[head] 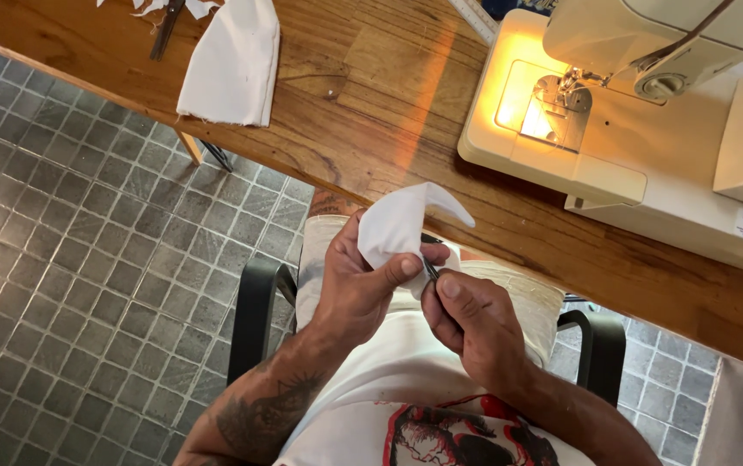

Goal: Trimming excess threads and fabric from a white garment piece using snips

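My left hand (pixel 358 289) grips a small curved piece of white fabric (pixel 401 224), thumb pressed across its lower edge. My right hand (pixel 475 324) pinches a thin dark tool (pixel 431 269) whose tip touches the fabric's edge right beside the left thumb. Both hands hover over my lap, just in front of the wooden table's edge (pixel 363 185). What kind of tool it is cannot be made out.
A cream sewing machine (pixel 648 112) with its lamp lit stands on the table at the right. Folded white fabric (pixel 233 65) and dark scissors (pixel 167 30) lie at the far left. Black chair arms (pixel 255 315) flank my lap above a grey tiled floor (pixel 69 259).
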